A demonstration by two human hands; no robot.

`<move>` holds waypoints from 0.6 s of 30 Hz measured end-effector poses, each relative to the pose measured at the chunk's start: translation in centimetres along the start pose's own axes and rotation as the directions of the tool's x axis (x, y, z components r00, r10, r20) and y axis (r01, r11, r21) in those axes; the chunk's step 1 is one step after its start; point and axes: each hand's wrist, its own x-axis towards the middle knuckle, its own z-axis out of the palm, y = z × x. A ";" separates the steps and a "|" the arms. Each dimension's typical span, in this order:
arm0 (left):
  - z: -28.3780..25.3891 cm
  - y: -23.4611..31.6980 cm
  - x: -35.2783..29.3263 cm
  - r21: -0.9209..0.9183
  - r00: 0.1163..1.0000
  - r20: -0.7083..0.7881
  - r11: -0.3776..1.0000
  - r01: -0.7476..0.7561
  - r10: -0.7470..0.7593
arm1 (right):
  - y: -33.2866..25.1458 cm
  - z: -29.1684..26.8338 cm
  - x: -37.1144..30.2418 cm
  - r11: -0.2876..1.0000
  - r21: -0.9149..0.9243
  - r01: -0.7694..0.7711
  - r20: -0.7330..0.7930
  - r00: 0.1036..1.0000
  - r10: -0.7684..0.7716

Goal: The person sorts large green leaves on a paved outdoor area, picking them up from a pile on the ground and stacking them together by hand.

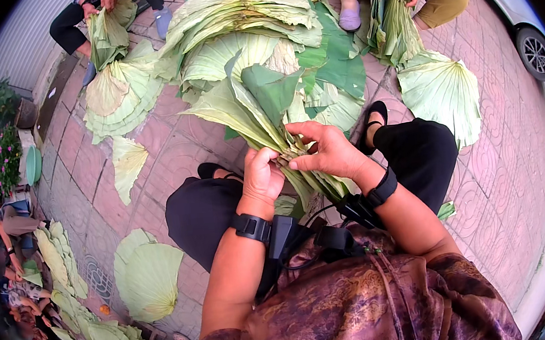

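Between my knees I hold a bundle of folded lotus leaves (249,109), pale green with one darker leaf on its right. My left hand (264,176) is closed around the left side of the bundle's gathered middle. From the right, my right hand (327,150) pinches the same gathered spot between thumb and fingers. The narrow ends point down toward my lap, and the broad parts fan out away from me. Just beyond the bundle rises a thick stack of large round lotus leaves (241,15), lying partly over darker green leaves (341,61).
Two people sit across from me, each handling leaf bundles: one (110,34) far left, one (397,28) far right. Single leaves (147,275) lie on the pink paving (490,192). More people and leaf piles (100,337) are at lower left. A car wheel (535,54) stands at right.
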 end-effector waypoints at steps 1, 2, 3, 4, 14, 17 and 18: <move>0.1 0.1 0.0 -0.003 1.000 0.005 1.000 0.004 -0.004 | 0.1 0.0 0.0 1.000 0.027 0.000 -0.004 1.000 0.000; 0.1 0.2 -0.1 -0.002 1.000 0.006 1.000 0.010 -0.010 | 0.2 0.0 0.0 0.998 0.055 0.001 -0.009 1.000 0.000; 0.1 0.2 0.0 -0.001 1.000 0.007 1.000 0.015 -0.015 | 0.3 0.0 0.0 0.997 0.080 -0.005 -0.008 1.000 0.005; 0.1 0.2 0.0 0.002 1.000 0.001 1.000 0.024 -0.024 | 0.3 -0.1 0.0 0.994 0.108 -0.003 -0.012 1.000 0.004; -1.1 -0.4 0.8 -0.076 0.995 0.065 0.994 0.075 -0.070 | 0.1 -0.8 -0.4 0.973 0.205 -0.102 0.060 0.994 0.092; -0.8 -0.5 0.5 -0.184 0.994 0.041 0.977 0.109 -0.103 | 0.1 -0.8 -0.3 0.979 0.181 -0.095 0.059 0.995 0.085; -0.6 -0.5 0.4 -0.142 0.995 0.056 0.986 0.084 -0.077 | 0.2 -0.7 -0.2 0.983 0.164 -0.084 0.054 0.996 0.077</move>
